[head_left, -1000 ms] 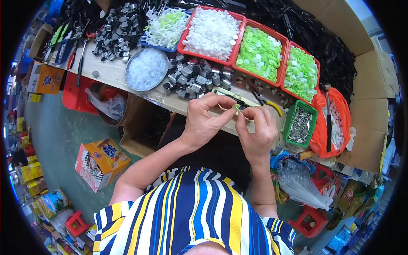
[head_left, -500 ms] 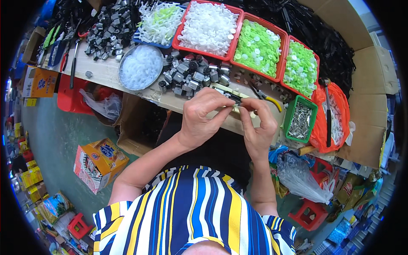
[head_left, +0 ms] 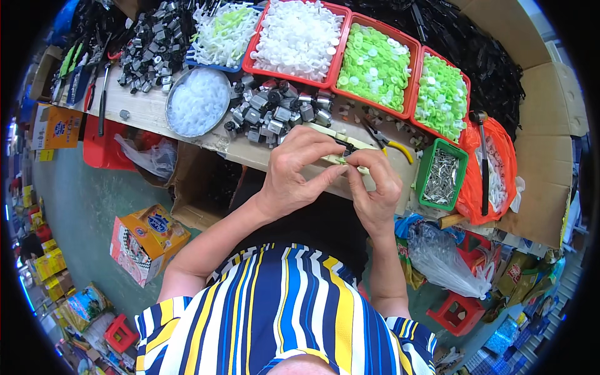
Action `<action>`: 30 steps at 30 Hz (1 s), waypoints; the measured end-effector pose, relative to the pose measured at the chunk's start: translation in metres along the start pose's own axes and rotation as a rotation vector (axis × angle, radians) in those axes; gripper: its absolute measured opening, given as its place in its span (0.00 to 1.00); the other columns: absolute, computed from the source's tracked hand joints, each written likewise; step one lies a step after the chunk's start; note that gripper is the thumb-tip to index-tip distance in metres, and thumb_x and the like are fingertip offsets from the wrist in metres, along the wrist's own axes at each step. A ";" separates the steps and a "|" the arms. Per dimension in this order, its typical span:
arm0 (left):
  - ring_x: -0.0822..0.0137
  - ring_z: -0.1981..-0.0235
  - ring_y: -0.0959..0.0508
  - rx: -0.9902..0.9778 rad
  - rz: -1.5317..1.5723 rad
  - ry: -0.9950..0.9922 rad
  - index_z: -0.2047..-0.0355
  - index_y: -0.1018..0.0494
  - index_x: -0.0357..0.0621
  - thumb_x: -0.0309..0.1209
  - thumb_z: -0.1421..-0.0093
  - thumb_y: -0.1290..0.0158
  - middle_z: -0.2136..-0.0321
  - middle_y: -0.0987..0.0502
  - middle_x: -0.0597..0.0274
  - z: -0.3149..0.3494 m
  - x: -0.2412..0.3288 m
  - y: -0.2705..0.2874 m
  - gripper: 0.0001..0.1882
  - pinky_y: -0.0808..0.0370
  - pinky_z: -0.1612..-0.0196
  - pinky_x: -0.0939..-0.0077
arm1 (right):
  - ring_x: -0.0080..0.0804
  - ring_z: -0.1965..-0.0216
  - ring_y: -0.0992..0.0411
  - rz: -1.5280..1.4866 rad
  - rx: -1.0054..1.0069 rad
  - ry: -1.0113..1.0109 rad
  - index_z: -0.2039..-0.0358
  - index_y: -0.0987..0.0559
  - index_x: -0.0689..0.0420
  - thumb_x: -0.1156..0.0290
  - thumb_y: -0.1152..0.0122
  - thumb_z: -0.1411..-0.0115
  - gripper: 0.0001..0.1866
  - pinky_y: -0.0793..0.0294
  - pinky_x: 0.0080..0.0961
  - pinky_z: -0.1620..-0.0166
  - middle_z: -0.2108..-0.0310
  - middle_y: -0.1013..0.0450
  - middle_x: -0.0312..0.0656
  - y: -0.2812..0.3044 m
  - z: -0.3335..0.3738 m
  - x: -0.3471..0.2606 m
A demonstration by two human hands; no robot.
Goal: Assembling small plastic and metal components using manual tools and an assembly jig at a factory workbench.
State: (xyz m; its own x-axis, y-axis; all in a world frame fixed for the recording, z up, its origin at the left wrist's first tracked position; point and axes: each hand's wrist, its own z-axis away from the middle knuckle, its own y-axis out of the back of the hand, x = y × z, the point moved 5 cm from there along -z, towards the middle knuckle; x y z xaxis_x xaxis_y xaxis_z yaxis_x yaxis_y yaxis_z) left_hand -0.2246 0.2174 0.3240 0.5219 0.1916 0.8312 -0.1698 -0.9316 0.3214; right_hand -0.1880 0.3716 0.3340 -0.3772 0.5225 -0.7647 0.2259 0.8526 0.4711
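My left hand [head_left: 299,167] and my right hand [head_left: 376,182] meet at the bench's near edge, thumbs and forefingers pinched close together. Whatever sits between the fingertips is too small to make out. Just beyond them lies a pale cream strip-like holder [head_left: 326,132], with a small black part [head_left: 345,146] at it, partly hidden by my fingers. Left of the holder is a heap of small silver-and-black motors [head_left: 275,112]. To its right, yellow-handled pliers [head_left: 387,142] lie on the bench.
Red trays of white plastic parts [head_left: 297,40] and green parts [head_left: 375,67] line the back. A round dish of translucent pieces [head_left: 199,103] stands left. A green basket of metal pieces [head_left: 442,175], an orange bag [head_left: 500,169] and a hammer [head_left: 484,162] are right.
My fingertips have shifted slightly down and toward me, and the small black part beyond them shows more clearly. The bench things appear slightly shifted left in view.
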 end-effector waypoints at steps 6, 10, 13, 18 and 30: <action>0.53 0.58 0.26 0.017 -0.234 -0.112 0.62 0.22 0.38 0.26 0.54 0.33 0.63 0.23 0.57 0.008 0.003 0.000 0.17 0.26 0.56 0.63 | 0.41 0.64 0.27 0.129 -0.022 -0.011 0.67 0.21 0.60 0.82 0.35 0.49 0.08 0.29 0.34 0.63 0.64 0.26 0.44 -0.005 -0.003 0.019; 0.55 0.56 0.26 -0.013 -0.392 -0.244 0.62 0.22 0.38 0.26 0.54 0.34 0.61 0.24 0.58 0.015 -0.005 -0.003 0.17 0.28 0.55 0.62 | 0.40 0.61 0.28 0.284 -0.081 0.067 0.68 0.21 0.58 0.77 0.35 0.48 0.07 0.33 0.36 0.61 0.63 0.27 0.41 -0.014 -0.011 0.026; 0.56 0.54 0.27 -0.065 -0.480 -0.310 0.61 0.22 0.39 0.28 0.52 0.35 0.59 0.25 0.58 0.013 -0.010 -0.009 0.17 0.29 0.55 0.63 | 0.40 0.60 0.29 0.345 -0.105 0.073 0.68 0.22 0.57 0.77 0.35 0.48 0.07 0.33 0.36 0.61 0.63 0.27 0.40 -0.015 -0.018 0.030; 0.58 0.53 0.27 -0.119 -0.663 -0.409 0.59 0.23 0.41 0.31 0.47 0.45 0.57 0.26 0.56 0.017 -0.015 0.005 0.15 0.32 0.55 0.65 | 0.42 0.59 0.30 0.374 -0.171 0.083 0.69 0.22 0.57 0.77 0.36 0.50 0.07 0.33 0.37 0.60 0.64 0.28 0.40 -0.032 -0.027 0.016; 0.53 0.48 0.28 -0.171 -0.797 -0.876 0.66 0.24 0.37 0.35 0.44 0.52 0.59 0.24 0.51 0.028 -0.025 -0.031 0.14 0.31 0.50 0.50 | 0.49 0.52 0.29 0.483 -0.412 -0.007 0.54 0.22 0.57 0.63 0.42 0.37 0.15 0.28 0.39 0.50 0.53 0.29 0.50 -0.006 -0.012 0.010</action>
State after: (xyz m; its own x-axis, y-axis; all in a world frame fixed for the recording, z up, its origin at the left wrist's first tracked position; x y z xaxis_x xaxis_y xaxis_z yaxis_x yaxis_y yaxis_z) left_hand -0.2088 0.2326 0.2810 0.9117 0.3590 -0.1999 0.3857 -0.5801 0.7174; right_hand -0.2037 0.3719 0.3290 -0.3131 0.8489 -0.4258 0.0043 0.4496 0.8932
